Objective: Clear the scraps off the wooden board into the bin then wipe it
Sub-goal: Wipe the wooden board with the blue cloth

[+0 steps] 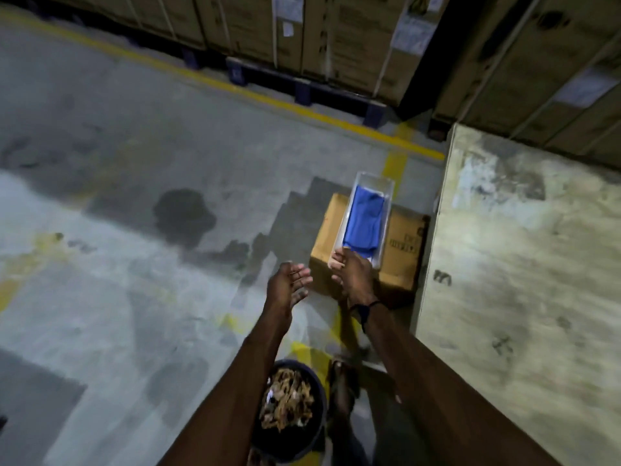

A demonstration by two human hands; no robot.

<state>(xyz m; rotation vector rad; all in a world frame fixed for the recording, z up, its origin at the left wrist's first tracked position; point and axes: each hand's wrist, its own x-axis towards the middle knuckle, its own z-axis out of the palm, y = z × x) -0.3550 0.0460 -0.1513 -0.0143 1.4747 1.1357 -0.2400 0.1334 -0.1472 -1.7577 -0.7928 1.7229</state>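
Warehouse floor (141,136): stained grey concrete, yellow line (235,85), palletised cartons (336,35) behind. Wooden board (524,264) at right, worn, pale. Black bin (295,445) of brown scraps (285,398) below the forearms. Left hand (289,284) spread, empty. Right hand (353,274) grips clear tray (386,193) holding blue cloth (364,216), atop a cardboard box (403,243).

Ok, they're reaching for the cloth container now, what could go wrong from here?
1. The clear container sits on a cardboard box with its near end seemingly past the box edge; the right hand at that end could tip it, spilling the blue cloth.
2. The left hand is open and apart from it, giving no support.
3. The scrap-filled bin stands by the person's foot and could get kicked.
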